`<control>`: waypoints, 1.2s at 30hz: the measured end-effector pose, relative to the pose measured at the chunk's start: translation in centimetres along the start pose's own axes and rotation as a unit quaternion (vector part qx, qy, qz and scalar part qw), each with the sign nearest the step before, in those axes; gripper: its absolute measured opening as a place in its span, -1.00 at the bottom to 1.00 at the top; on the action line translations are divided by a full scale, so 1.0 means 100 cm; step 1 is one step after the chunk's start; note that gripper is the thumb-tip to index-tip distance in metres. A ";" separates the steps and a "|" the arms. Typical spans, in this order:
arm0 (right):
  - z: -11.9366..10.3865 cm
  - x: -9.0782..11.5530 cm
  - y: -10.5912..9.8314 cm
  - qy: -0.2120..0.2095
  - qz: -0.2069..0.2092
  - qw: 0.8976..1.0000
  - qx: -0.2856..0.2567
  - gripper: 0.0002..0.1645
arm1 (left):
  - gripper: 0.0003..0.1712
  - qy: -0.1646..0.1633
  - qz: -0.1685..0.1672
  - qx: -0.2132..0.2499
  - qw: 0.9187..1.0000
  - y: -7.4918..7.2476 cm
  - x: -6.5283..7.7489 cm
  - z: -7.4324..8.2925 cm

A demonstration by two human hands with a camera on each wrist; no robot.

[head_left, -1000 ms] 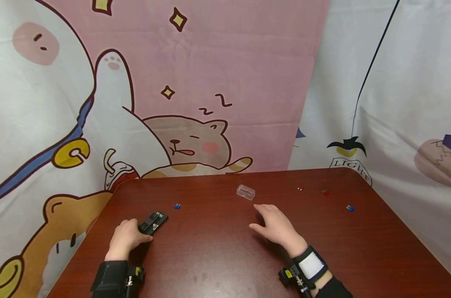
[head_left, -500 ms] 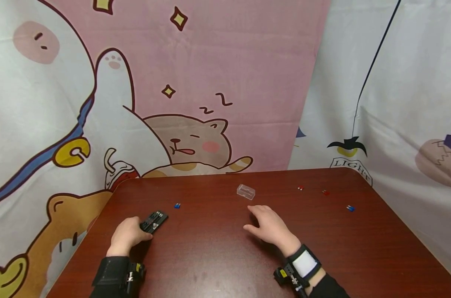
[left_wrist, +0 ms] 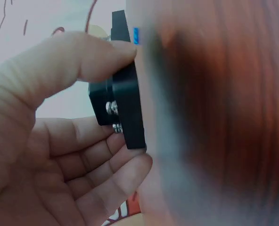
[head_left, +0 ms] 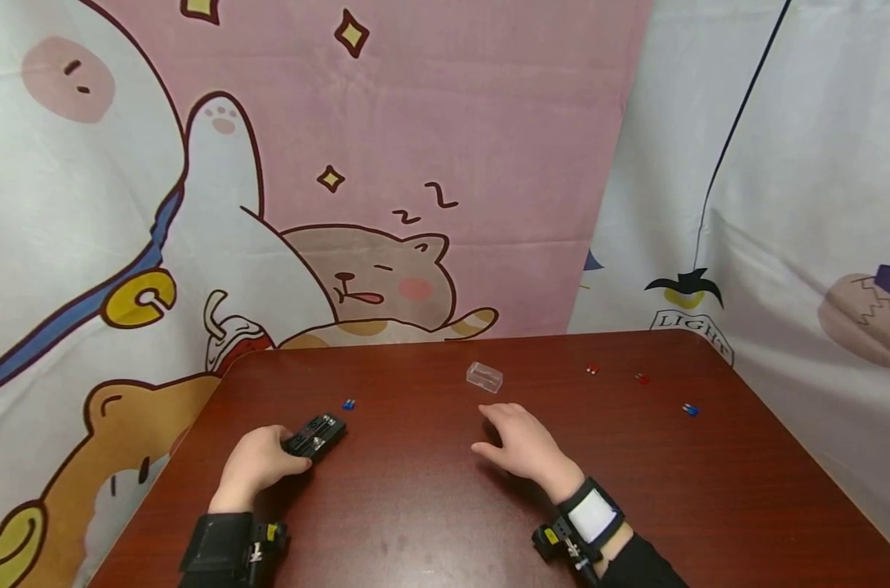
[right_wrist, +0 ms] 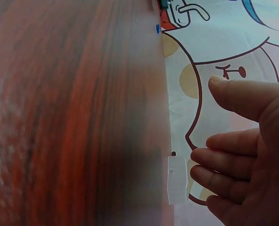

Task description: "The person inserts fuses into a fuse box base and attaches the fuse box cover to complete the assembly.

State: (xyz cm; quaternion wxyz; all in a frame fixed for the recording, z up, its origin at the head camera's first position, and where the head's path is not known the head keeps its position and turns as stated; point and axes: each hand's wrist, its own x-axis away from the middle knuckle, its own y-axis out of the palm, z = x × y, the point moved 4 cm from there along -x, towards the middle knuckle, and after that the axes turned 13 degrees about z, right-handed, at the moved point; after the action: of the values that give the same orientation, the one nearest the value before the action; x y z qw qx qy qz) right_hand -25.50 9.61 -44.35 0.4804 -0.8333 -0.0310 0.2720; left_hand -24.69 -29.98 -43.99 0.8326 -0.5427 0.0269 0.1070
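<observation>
My left hand (head_left: pixel 257 467) holds a black rectangular block (head_left: pixel 315 437) with silver metal parts on its face, at the left of the table. In the left wrist view my thumb lies across the block (left_wrist: pixel 127 94) and the fingers are curled on its other side. Silver screw-like parts (left_wrist: pixel 112 108) stick out from it. My right hand (head_left: pixel 524 445) is over the middle of the table, fingers relaxed and holding nothing. Beyond its fingertips lies a clear plastic box (head_left: pixel 485 376). Just past the black block sits a small blue piece (head_left: pixel 349 404).
Toward the back right of the brown table (head_left: pixel 416 506) lie two small red pieces with pale prongs, one red piece (head_left: pixel 592 370) left of the other red piece (head_left: pixel 642 378). Another blue piece (head_left: pixel 691 410) is nearer the right edge. A printed cloth (head_left: pixel 489 163) hangs behind.
My left hand has shifted a little to the right with the black block. My right hand has drifted slightly left, its fingers still relaxed. The small pieces and clear box stay put.
</observation>
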 end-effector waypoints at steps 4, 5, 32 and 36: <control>-0.002 0.000 -0.001 -0.001 0.001 1.000 -0.004 -0.29 | -0.39 0.017 0.009 0.018 1.000 -0.001 0.002 0.013; -0.002 0.000 -0.001 -0.001 0.001 1.000 -0.005 -0.29 | -0.39 0.024 0.011 0.024 0.999 -0.001 0.002 0.017; -0.011 0.000 -0.005 -0.025 0.044 0.998 -0.047 -0.35 | -0.58 0.211 0.012 0.104 0.972 0.040 0.016 0.146; -0.011 0.000 -0.008 -0.027 0.050 0.996 -0.065 -0.34 | -0.57 0.239 0.008 0.112 0.964 0.046 0.018 0.158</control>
State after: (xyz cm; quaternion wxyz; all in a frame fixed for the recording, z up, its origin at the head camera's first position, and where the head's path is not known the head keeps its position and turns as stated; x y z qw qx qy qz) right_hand -24.79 9.17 -43.29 0.4097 -0.8557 -0.0202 0.3155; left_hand -24.99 -13.57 -41.99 0.8563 -0.4560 0.2416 -0.0230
